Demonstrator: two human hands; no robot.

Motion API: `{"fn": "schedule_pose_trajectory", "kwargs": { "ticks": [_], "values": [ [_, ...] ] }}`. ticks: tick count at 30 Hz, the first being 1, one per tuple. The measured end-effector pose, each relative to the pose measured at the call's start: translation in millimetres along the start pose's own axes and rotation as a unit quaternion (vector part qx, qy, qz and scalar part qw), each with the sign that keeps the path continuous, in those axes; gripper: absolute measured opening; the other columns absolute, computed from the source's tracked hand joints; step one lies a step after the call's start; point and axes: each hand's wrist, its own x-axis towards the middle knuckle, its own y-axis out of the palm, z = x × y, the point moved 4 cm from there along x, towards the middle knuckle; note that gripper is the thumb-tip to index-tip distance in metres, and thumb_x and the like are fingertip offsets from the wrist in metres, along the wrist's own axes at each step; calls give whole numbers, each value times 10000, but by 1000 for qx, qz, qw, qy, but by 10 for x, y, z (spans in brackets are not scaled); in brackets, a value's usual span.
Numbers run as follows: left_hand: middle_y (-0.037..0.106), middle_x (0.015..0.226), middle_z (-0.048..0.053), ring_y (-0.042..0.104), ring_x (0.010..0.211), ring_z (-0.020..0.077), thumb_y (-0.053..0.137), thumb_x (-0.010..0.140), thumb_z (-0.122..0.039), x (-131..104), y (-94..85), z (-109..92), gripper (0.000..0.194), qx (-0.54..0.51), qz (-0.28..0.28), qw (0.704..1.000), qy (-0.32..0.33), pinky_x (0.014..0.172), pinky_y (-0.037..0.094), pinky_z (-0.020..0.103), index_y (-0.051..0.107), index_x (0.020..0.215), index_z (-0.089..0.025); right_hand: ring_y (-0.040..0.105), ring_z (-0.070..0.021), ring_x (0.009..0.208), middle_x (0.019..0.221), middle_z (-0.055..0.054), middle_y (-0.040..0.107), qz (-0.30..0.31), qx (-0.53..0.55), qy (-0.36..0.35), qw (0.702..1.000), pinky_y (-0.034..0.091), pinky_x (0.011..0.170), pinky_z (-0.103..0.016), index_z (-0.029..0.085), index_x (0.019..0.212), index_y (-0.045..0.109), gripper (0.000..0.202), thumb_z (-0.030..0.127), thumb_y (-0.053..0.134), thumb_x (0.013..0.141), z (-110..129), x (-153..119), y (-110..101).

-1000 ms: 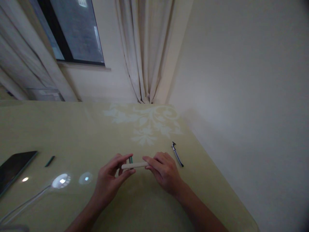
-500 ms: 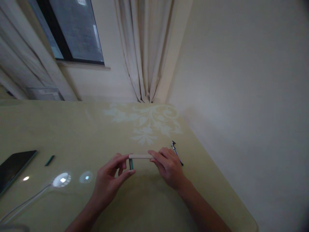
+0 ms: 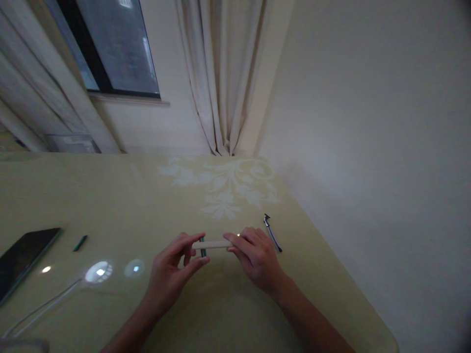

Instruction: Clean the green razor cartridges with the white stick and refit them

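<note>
Nearest us, the left hand [image 3: 171, 262] pinches a small dark-green piece [image 3: 203, 253] upright between thumb and forefinger. The right hand [image 3: 259, 255] grips one end of a pale stick [image 3: 213, 244], which points left and crosses the piece's middle. Half a second ago we saw that stick higher, up at the piece's far end by the forefinger; it has since come nearer, and its tip now reaches left past the piece. The left hand's pinch looks unchanged to us. A little farther off, we find a slim razor-like handle [image 3: 273, 235] lying on the right and a dark-green strip [image 3: 80, 243] on the left, both where they lay before.
</note>
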Motion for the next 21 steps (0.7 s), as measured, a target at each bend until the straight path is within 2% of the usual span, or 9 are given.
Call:
{"fn": "schedule_pose_trajectory", "kwargs": {
  "ticks": [4, 9, 13, 18, 21],
  "values": [
    [580, 757, -30, 574, 662, 141, 869, 838, -282, -7, -3, 0, 377, -11, 3, 1000, 3, 644, 493, 255, 820, 1212, -275, 559, -208, 795, 841, -65, 653, -11, -3, 17, 1000, 408, 734, -335, 201, 1242, 785, 431, 440, 438, 1154, -19, -5, -8],
    [624, 822, -12, 575, 679, 138, 874, 837, -287, -16, 7, 66, 385, 9, 15, 1000, -5, 651, 492, 254, 809, 1217, -284, 562, -213, 799, 851, -66, 659, 6, -1, -11, 1000, 405, 732, -343, 203, 1242, 782, 420, 435, 444, 1152, -21, -7, -1],
    [589, 777, -28, 572, 668, 137, 864, 848, -285, 1, 18, 89, 345, -10, 14, 1000, 1, 649, 489, 251, 809, 1189, -274, 568, -215, 814, 858, -67, 652, -10, -8, 23, 1000, 413, 748, -343, 203, 1248, 780, 397, 424, 466, 1149, -103, -7, -19],
    [587, 802, -27, 585, 700, 143, 865, 845, -282, 20, 20, 114, 393, -1, 17, 1000, -17, 678, 492, 262, 802, 1232, -296, 558, -214, 788, 849, -62, 650, 21, -7, -19, 1000, 390, 718, -347, 197, 1223, 780, 423, 432, 435, 1155, -21, -8, 30],
    [581, 797, -28, 592, 706, 144, 860, 851, -279, 8, 10, 106, 395, -11, 15, 1000, -17, 684, 494, 263, 800, 1242, -294, 558, -216, 794, 846, -65, 646, 9, -20, -8, 1000, 393, 730, -347, 190, 1225, 777, 429, 427, 426, 1158, -35, -3, -8]
  ]
}}
